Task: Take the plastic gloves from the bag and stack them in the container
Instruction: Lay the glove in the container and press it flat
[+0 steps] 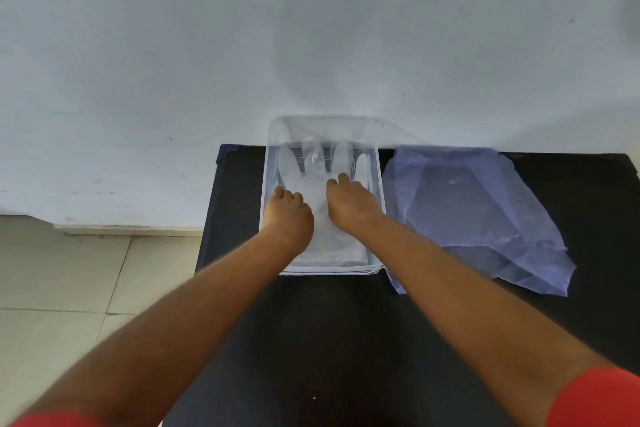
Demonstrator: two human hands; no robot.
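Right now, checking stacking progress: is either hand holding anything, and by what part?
Both hands, left hand and right hand, press the glove at its palm; a grip cannot be told.

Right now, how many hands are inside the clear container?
2. The left hand presses the plastic gloves at the container's left side; the right hand presses them near the middle.

container (377, 184): clear, glossy hard plastic
gloves (322, 191): thin, cloudy plastic film
bag (485, 211): thin, crinkled bluish plastic
table (311, 340): matt black
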